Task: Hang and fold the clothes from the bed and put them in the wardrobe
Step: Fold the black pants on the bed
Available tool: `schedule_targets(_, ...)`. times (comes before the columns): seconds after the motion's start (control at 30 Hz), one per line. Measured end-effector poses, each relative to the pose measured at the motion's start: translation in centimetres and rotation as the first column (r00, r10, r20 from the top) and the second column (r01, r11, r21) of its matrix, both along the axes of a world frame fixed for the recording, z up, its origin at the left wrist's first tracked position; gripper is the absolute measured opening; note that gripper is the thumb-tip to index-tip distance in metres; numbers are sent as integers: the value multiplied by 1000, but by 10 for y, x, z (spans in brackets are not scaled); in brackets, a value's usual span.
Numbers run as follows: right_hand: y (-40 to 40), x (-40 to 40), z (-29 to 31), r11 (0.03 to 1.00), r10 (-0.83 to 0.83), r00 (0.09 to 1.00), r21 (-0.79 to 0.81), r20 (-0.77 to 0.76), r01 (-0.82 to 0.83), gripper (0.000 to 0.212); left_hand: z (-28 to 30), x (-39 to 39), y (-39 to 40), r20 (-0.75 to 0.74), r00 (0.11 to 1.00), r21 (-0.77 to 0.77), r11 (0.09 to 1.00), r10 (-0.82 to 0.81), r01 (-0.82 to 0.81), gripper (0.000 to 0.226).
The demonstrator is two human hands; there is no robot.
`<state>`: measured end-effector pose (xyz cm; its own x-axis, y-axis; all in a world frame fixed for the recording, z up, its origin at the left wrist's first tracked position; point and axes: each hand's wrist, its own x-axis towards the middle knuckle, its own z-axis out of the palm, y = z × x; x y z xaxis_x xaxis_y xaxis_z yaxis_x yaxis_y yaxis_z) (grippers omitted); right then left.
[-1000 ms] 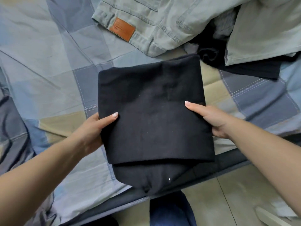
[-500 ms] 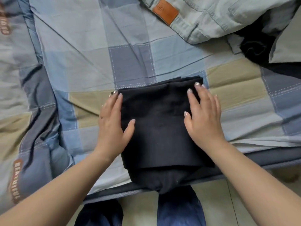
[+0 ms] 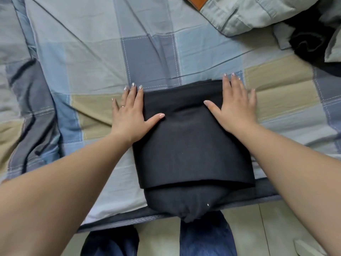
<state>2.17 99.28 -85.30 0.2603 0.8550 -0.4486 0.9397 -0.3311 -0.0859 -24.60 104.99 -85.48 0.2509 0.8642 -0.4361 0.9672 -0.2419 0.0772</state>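
**Folded black garment pressed flat at the bed's edge**

While a folded black fabric garment point(image 3: 191, 145) lies on the patchwork bedsheet of blue, grey and beige squares point(image 3: 92, 58), it is flanked by two bare hands. The left hand point(image 3: 129, 115) is laid flat along the garment's left edge, its fingers straight and released, with the thumb resting on the black cloth and the other fingers mostly on the sheet just beside it. A ring is seen on one finger of that hand. The right hand point(image 3: 234, 106) is spread flat over the garment's upper right corner, fingers extended and relaxed, nothing being grasped; its thumb lies on the cloth and its outer fingers reach past the edge onto the sheet.

The garment is placed near the bed's front edge, and a lower layer of it is seen bulging out beneath the top fold and hanging slightly over that edge. Pale grey-green denim jeans with a brown leather patch point(image 3: 245, 13) are heaped at the upper right, well apart from the hands, with a crumpled dark garment point(image 3: 310, 43) beside them. Legs in blue denim point(image 3: 206, 237) are visible below, above a light tiled floor point(image 3: 276, 228).
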Motion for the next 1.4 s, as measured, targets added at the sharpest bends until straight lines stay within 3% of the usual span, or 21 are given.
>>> schedule_targets(0.07,0,-9,11,997,-18,1000,75,3,17,85,8,3,-5,18,1000,52,999,8,-9,99)
schedule_targets(0.17,-26,-40,35,940,181,983,294,7,-175,76,28,17,-46,207,968,208,973,-140,96,74)
schedule_targets(0.27,-84,-83,38,874,374,927,327,18,-359,63,35,35,-115,374,892,222,958,-256,182,60)
schedule_targets(0.37,-111,-77,22,826,504,864,298,-11,-479,59,20,29,-146,330,910,148,966,-252,214,60)
schedule_targets(0.57,-116,18,-3,726,668,743,264,-47,-635,71,-2,4,-134,268,901,120,939,-342,322,70)
schedule_targets(0.7,-119,49,14,839,532,837,220,-132,-498,83,6,1,-133,369,927,122,992,-75,31,83)
schedule_targets(0.77,-117,42,19,942,308,918,215,-249,-258,88,14,0,-126,415,882,58,961,223,-270,91)
schedule_targets(0.8,-115,36,20,975,134,938,209,-318,-69,90,19,0,-120,434,813,-9,905,388,-426,94)
schedule_targets(0.83,-112,30,21,968,-102,904,167,-415,186,90,23,1,-114,463,704,-113,824,538,-555,94)
schedule_targets(0.87,-108,25,23,887,-354,772,72,-528,456,88,27,2,-107,496,564,-236,728,660,-644,89)
schedule_targets(0.9,-104,20,23,754,-540,572,-53,-617,655,83,30,2,-100,517,415,-361,630,749,-688,79)
schedule_targets(0.97,-93,14,19,546,-685,217,-293,-695,785,63,33,-1,-84,470,222,-541,477,854,-693,60)
schedule_targets(1.0,-89,13,16,515,-702,116,-388,-702,764,53,33,-4,-77,427,196,-601,439,883,-668,55)
schedule_targets(1.03,-85,11,14,532,-708,72,-462,-703,710,44,31,-8,-72,392,191,-657,419,900,-627,52)
schedule_targets(1.17,-75,12,13,602,-731,12,-635,-683,484,38,27,-26,-57,277,207,-847,340,938,-409,46)
schedule_targets(1.3,-83,9,33,583,-714,-70,-647,-696,491,37,40,-28,-51,346,260,-864,415,901,-287,41)
schedule_targets(1.4,-118,-6,65,515,-706,-147,-645,-693,565,35,70,-30,-59,392,305,-855,466,868,-229,36)
